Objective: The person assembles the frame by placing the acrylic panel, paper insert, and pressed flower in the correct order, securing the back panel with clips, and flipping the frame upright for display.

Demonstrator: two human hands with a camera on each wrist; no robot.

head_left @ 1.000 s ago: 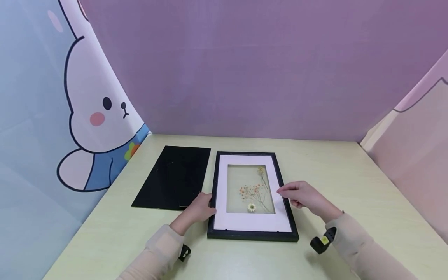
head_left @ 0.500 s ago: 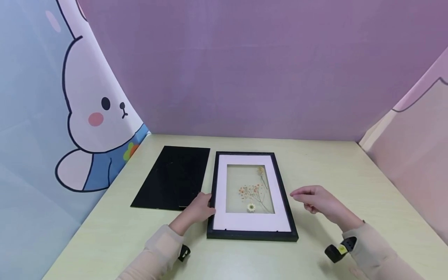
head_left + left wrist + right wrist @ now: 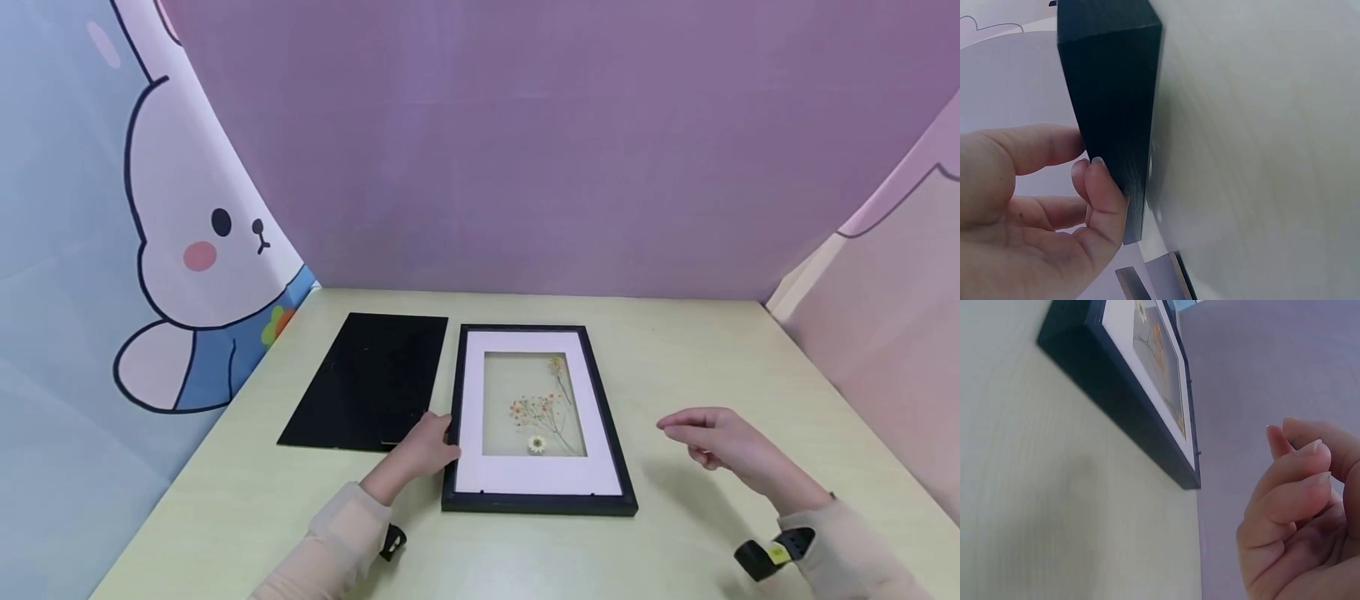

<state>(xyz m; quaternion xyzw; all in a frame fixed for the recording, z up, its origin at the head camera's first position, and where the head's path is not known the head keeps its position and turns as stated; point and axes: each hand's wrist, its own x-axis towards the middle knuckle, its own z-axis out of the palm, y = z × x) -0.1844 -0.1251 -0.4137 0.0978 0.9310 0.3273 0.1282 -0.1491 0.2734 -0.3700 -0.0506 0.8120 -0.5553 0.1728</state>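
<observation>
A black picture frame (image 3: 540, 503) with a white mat (image 3: 540, 475) lies flat on the table, seen in all views. Within the mat's opening are a white daisy-like flower (image 3: 536, 445), a sprig of small orange flowers (image 3: 538, 410) and a yellow flower stem (image 3: 557, 370). My left hand (image 3: 423, 446) holds the frame's left side, thumb over its edge and fingertips against the outer wall (image 3: 1110, 106). To the right of the frame, my right hand (image 3: 731, 450) is raised above the table. Its fingers curl, thumb near the index fingertip; nothing shows between them.
A black rectangular panel (image 3: 367, 379) lies flat to the left of the frame, partly behind the left hand. The pale wood-grain table (image 3: 712, 358) meets a purple backdrop (image 3: 525, 167). Side curtains stand left and right, the left one with a cartoon rabbit (image 3: 202, 200).
My right hand has drawn away from the mat's right side, moving right and slightly toward me. The left hand keeps its hold on the frame. The flowers lie as before.
</observation>
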